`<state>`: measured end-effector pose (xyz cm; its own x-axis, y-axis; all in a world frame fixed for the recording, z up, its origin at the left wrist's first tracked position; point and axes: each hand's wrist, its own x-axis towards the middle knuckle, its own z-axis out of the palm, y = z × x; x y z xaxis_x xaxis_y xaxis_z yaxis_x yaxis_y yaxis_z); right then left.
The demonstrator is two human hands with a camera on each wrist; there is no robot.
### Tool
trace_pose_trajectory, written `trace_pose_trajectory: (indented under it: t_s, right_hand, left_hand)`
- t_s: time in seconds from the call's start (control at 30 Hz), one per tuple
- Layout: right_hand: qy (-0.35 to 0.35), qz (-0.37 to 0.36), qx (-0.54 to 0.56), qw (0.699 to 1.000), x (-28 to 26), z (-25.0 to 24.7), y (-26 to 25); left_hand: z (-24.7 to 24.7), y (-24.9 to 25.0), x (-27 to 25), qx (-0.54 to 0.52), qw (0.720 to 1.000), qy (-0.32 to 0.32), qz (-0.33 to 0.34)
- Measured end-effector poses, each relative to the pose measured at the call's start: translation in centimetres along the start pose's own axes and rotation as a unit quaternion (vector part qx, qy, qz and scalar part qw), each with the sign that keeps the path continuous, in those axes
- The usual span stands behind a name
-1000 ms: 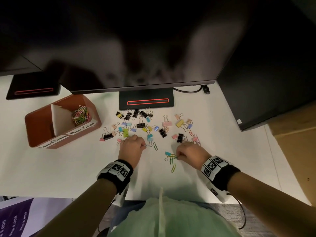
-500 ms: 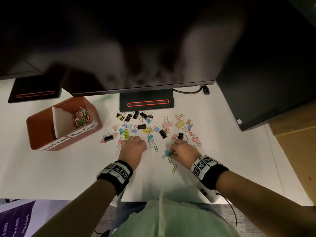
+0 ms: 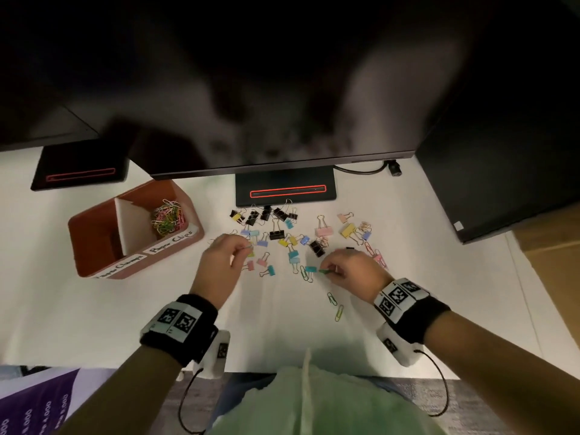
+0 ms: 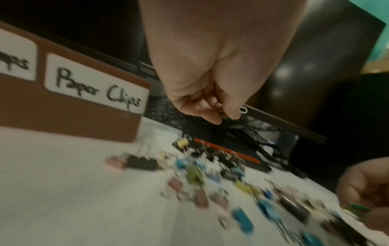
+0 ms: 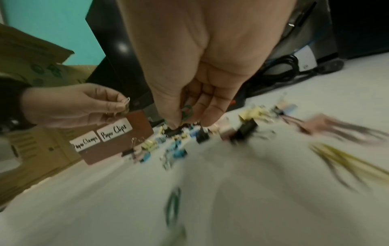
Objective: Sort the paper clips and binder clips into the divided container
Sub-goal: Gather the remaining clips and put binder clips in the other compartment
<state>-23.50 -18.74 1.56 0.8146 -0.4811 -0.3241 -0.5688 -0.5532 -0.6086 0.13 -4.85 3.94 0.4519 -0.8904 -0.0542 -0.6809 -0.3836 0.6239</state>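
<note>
A brown divided container (image 3: 94,246) stands at the left, labelled "Paper Clamps" and "Paper Clips" (image 4: 99,86). Its right compartment holds a heap of coloured paper clips (image 3: 166,218); the left one looks bare. Several coloured and black binder clips (image 3: 276,235) and loose paper clips (image 3: 334,306) lie scattered on the white table (image 3: 94,324). My left hand (image 3: 219,262) is lifted above the pile's left side and pinches paper clips (image 4: 242,110). My right hand (image 3: 354,271) pinches green paper clips (image 5: 186,111) just above the table.
A black monitor (image 3: 251,89) overhangs the back of the table, its stand base (image 3: 285,191) right behind the clips. A second base (image 3: 80,167) sits back left, a dark case (image 3: 502,152) at the right, a cardboard box (image 3: 552,262) beyond it.
Both hands rose off the table with clips pinched. My left hand moved slightly left, toward the container. My right hand shifted left from the lower loose clips.
</note>
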Motion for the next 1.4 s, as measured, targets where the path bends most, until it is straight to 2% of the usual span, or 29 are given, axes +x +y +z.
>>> trace_pose_trajectory:
  t_s: [0.17, 0.27, 0.37, 0.47, 0.57, 0.63, 0.77, 0.87, 1.0, 1.1, 1.23, 1.4]
  right_hand:
    - [0.045, -0.097, 0.0, 0.994, 5.0, -2.4, -6.4]
    - [0.064, -0.138, 0.028, 0.988, 9.8, -2.4, -12.1]
    - [0.081, -0.15, 0.06, 0.984, 14.9, -1.2, -17.4]
    - [0.071, -0.126, 0.072, 0.987, 19.3, 1.1, -21.1]
    - [0.023, -0.075, 0.061, 0.995, 21.4, 2.8, -22.9]
    - [0.015, -0.07, 0.062, 0.996, 21.2, 2.8, -23.0]
    - [0.054, -0.113, 0.073, 0.989, 17.6, 1.1, -19.9]
    - [0.089, -0.102, 0.019, 0.991, 13.2, -0.3, -14.6]
    - [0.089, -0.001, -0.053, 0.995, 7.6, -2.5, -6.5]
    - [0.102, 0.093, -0.065, 0.988, 4.0, -4.4, -0.5]
    - [0.084, 0.193, -0.09, 0.973, -0.1, -5.7, 5.7]
    - [0.035, 0.217, -0.065, 0.973, -2.0, -5.3, 8.0]
  left_hand:
    - [-6.5, -3.5, 1.5, 0.021, 0.993, 0.082, -0.08]
    - [-9.8, -5.4, 2.6, 0.036, 0.988, 0.094, -0.12]
    - [-11.7, -7.6, 4.0, 0.041, 0.987, 0.074, -0.136]
    - [-12.1, -9.2, 5.1, 0.026, 0.986, 0.033, -0.161]
    - [-12.2, -9.5, 5.5, 0.062, 0.99, -0.04, -0.123]
    - [-12.2, -9.3, 5.3, 0.081, 0.992, -0.044, -0.089]
    - [-11.3, -7.6, 4.1, 0.033, 0.999, 0.016, -0.027]
    - [-8.1, -4.5, 3.3, -0.011, 0.999, -0.037, 0.018]
    - [-1.4, -0.5, 2.5, -0.027, 0.984, -0.171, 0.044]
    - [3.1, 2.1, 2.0, 0.003, 0.971, -0.234, 0.042]
    - [6.9, 4.5, 1.6, 0.055, 0.967, -0.247, 0.033]
    - [9.4, 5.9, 1.3, 0.104, 0.965, -0.241, 0.017]
